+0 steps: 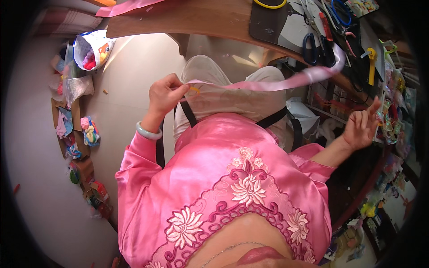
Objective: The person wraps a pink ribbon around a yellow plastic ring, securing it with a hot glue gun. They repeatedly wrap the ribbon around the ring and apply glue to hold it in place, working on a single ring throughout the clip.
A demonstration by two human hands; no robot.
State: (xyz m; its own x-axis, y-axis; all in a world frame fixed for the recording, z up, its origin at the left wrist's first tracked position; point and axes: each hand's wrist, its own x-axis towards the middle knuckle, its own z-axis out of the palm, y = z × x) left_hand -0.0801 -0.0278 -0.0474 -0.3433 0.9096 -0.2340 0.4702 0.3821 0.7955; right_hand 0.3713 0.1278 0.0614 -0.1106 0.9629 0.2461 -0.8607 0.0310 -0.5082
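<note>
Above my lap, my left hand [167,93] pinches one end of a pink satin ribbon [268,85] between thumb and fingers. A small yellow-orange ring [194,90] shows just beside those fingertips; whether it is held or hangs there I cannot tell. The ribbon stretches right in a loose, slightly blurred band and curves up onto the table edge near the dark-handled scissors [311,47]. My right hand [363,126] is raised at the right, index finger extended and the other fingers curled, apart from the ribbon, with nothing seen in it.
The wooden table [187,20] spans the front, with another pink ribbon [130,7] at its left. Blue-handled scissors [341,13], pink-handled pliers [350,43] and a yellow tool [372,67] lie at the right. A white bag [104,50] and boxes of yarn stand on the left floor.
</note>
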